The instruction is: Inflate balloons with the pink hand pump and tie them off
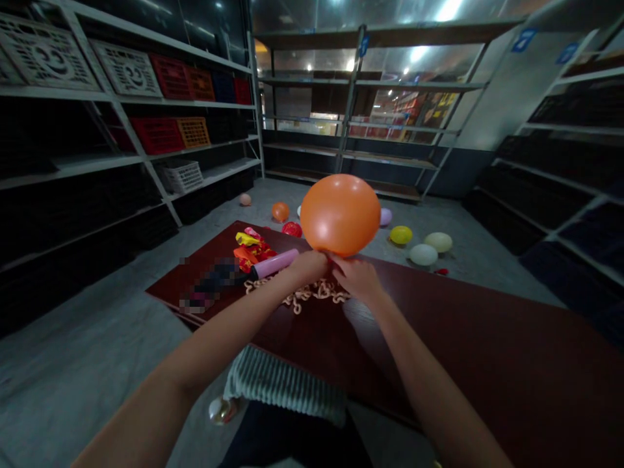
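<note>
An inflated orange balloon (340,214) stands above the table, its lower end at my fingers. My left hand (313,265) is closed at the balloon's neck. My right hand (358,277) meets it there, its fingers also closed on the neck. The knuckles hide most of the neck, so I cannot tell whether it is knotted. Beneath the hands lies a tangle of small beige looped pieces (298,300). Left of them is a pink hand pump (276,264) with a black end. Behind the pump rests a pile of limp red, orange and yellow balloons (251,250).
The dark red table (458,331) extends to the right. On the floor behind it lie several balloons, among them a yellow one (401,235) and a white one (423,255). Shelves with crates (160,134) line the left; a metal rack (348,123) stands at the back.
</note>
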Motion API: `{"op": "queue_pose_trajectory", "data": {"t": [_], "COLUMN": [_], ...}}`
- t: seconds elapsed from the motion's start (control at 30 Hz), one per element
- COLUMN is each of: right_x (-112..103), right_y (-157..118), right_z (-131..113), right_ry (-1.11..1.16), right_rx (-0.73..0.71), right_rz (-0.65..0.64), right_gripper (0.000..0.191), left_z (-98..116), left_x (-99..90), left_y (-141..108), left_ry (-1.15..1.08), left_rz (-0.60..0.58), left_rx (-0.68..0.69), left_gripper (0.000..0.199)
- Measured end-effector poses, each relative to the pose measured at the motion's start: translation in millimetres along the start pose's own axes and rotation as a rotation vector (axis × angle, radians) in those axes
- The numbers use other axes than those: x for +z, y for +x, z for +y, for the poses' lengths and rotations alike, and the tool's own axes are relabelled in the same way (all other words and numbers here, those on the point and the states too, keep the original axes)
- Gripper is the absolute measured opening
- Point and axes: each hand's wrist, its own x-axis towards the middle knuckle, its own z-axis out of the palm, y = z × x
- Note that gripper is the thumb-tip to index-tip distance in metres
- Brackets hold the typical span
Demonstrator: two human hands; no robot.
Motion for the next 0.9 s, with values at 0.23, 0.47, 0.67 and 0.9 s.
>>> {"op": "queue_pose_trajectory", "data": {"t": [0.23,0.47,0.67,0.9], "right_x": [24,58,64,64], "right_y": [-32,-33,-35,-36], "right_z": [37,51,52,44], "right_ry": [0.375,0.782,1.292,1.421], "right_rx": [0.081,0.128,0.144,0.274], "right_rz": [0.101,0.180,0.268,0.346], "right_gripper": [0.039,0.039,0.024,0.027], "left_z": [36,50,50,40], "left_x": [-1.6,-1.3,-7.2,-4.4], "left_y": [3,9,-1,-15], "left_ry": [0.103,0.218,0.187,-0.144], "left_rz": [0.007,0.023,-0.006,0.168], "left_rx": [0.059,0.227,0.279,0.097], "left_gripper": [0.024,0.030,0.032,0.037]}}
